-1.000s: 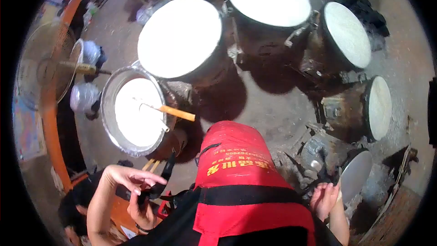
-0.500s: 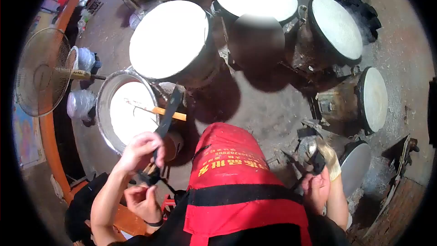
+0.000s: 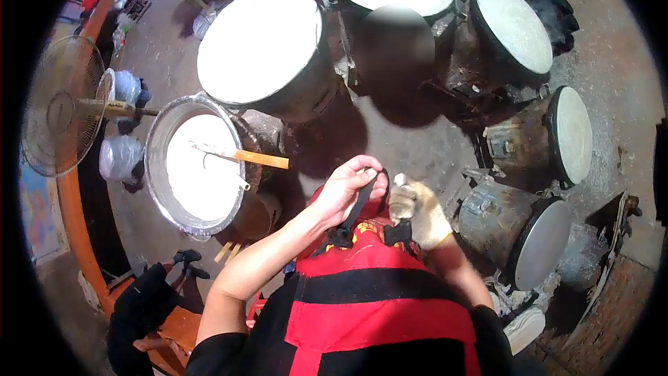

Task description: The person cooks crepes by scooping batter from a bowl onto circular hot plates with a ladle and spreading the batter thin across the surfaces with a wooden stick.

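Over the front of my red apron (image 3: 362,306), my bare left hand (image 3: 350,191) is closed on a black strap (image 3: 360,205). The strap loops over the fingers, and a black buckle (image 3: 339,237) hangs at its lower end. To the right is my right hand (image 3: 421,212), in a pale, soiled work glove. Its fingers are curled in against a black strap end (image 3: 398,232) that shows just below them. The two hands are a little apart, with the thumb side of each turned inward.
A metal pot (image 3: 156,188) of white contents, crossed by a wooden-handled tool (image 3: 261,159), stands left. Several large pots with pale round tops, including one pot (image 3: 261,45), ring the floor. A fan (image 3: 62,104) is far left. Another person (image 3: 142,313) appears lower left.
Both hands have come inward from the sides to the middle of the apron, bringing the black strap ends close together. The view has shifted slightly, and another person now shows lower left.
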`<action>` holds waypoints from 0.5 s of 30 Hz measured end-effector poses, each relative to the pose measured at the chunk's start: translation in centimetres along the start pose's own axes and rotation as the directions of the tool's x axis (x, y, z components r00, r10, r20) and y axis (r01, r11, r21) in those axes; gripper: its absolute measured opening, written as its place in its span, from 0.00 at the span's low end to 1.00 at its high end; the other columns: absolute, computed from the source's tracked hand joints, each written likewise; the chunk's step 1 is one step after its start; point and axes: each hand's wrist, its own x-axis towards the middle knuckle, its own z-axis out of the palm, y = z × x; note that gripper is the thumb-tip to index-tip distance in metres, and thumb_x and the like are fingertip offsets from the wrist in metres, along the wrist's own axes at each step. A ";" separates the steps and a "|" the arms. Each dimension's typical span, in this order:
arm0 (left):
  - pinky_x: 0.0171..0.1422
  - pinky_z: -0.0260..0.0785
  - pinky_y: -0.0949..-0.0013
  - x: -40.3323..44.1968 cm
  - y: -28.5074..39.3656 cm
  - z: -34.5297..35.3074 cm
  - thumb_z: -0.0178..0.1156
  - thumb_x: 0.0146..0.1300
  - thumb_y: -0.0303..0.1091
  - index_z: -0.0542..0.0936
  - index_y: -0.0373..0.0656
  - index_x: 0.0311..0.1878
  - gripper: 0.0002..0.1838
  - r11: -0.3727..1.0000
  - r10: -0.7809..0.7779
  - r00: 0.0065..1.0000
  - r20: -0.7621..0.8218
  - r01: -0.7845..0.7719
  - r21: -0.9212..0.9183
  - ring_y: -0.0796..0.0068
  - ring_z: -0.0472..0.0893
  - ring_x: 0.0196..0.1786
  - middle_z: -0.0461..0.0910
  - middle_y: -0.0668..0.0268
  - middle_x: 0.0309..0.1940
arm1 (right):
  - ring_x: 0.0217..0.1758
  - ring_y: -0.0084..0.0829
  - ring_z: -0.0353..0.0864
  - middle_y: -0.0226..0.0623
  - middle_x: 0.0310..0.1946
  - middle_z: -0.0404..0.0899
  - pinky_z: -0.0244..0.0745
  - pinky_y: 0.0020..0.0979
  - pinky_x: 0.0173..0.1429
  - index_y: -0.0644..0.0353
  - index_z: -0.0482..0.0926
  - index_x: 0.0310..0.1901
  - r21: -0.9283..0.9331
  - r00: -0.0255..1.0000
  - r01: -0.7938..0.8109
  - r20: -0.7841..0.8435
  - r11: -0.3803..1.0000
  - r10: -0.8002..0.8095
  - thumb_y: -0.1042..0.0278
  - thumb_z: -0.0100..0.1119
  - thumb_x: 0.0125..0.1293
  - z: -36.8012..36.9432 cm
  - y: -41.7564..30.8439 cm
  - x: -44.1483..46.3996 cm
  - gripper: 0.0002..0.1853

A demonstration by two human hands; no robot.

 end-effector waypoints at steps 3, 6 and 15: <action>0.48 0.77 0.68 0.2 1.1 -0.2 0.51 0.66 0.26 0.74 0.39 0.44 0.05 0.994 0.091 0.995 -0.039 -0.088 0.067 0.71 0.81 0.40 0.78 0.61 0.36 | 0.17 0.14 0.57 0.16 0.16 0.57 0.52 0.19 0.21 0.48 0.68 0.29 -0.324 0.985 -0.041 -0.173 0.945 -0.016 0.57 0.46 0.68 1.7 2.9 0.9 0.10; 0.50 0.77 0.67 0.1 3.2 0.3 0.50 0.67 0.26 0.74 0.36 0.48 0.09 0.964 0.137 0.991 -0.012 -0.130 0.232 0.69 0.81 0.42 0.79 0.58 0.37 | 0.17 0.15 0.59 0.17 0.17 0.60 0.54 0.19 0.21 0.46 0.67 0.27 -0.486 0.981 -0.074 -0.193 0.871 -0.025 0.56 0.45 0.68 3.2 4.1 1.6 0.12; 0.48 0.74 0.72 0.3 4.6 -1.5 0.46 0.66 0.22 0.76 0.37 0.53 0.14 0.816 0.136 0.990 0.050 -0.140 0.560 0.73 0.82 0.41 0.81 0.58 0.36 | 0.11 0.15 0.51 0.16 0.13 0.55 0.47 0.18 0.17 0.49 0.68 0.27 -0.590 0.966 -0.183 0.039 0.787 0.254 0.60 0.50 0.66 4.4 4.9 2.8 0.10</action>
